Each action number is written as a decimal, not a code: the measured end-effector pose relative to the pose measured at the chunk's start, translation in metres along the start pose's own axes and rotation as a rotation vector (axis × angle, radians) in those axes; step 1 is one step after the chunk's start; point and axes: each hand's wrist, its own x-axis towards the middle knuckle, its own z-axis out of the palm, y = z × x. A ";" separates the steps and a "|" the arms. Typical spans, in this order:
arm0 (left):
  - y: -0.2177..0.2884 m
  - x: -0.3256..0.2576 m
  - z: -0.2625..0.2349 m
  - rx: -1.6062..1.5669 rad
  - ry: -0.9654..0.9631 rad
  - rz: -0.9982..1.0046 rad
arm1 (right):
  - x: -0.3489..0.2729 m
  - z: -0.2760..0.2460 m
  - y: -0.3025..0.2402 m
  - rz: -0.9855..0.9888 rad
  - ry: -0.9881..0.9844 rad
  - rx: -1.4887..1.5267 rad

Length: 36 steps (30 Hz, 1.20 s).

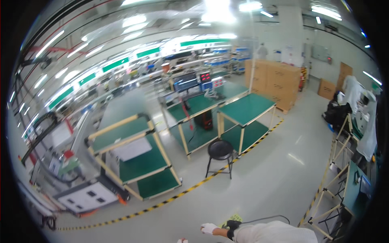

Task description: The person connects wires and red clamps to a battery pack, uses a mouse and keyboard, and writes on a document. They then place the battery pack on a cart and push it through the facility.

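Note:
My right hand comes in at the bottom in a white glove, with a bare wrist and a black band behind it. Its fingers look curled together, and nothing shows in them. A dark cable loops along the white sleeve. Only a sliver of my left hand shows at the lower edge, its fingers mostly cut off. Beside the right wrist a yellow-green patch with dark marks shows at floor level. Neither hand touches a bench or stool.
Ahead stands a black stool beside yellow-and-black floor tape. Green-topped benches and a shelved cart lie beyond. Large cardboard boxes stand far back. A framed rack lines the right; machinery occupies the left.

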 end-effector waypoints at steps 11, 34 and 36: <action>0.170 0.188 0.084 -0.152 -0.361 0.038 | -0.034 -0.071 0.292 0.699 0.235 -0.021; 0.414 0.601 -0.016 -0.651 0.558 -0.053 | 0.306 -0.323 0.316 0.864 0.369 0.145; 0.416 0.610 -0.019 -0.623 0.596 -0.105 | 0.336 -0.333 0.338 0.787 0.252 0.062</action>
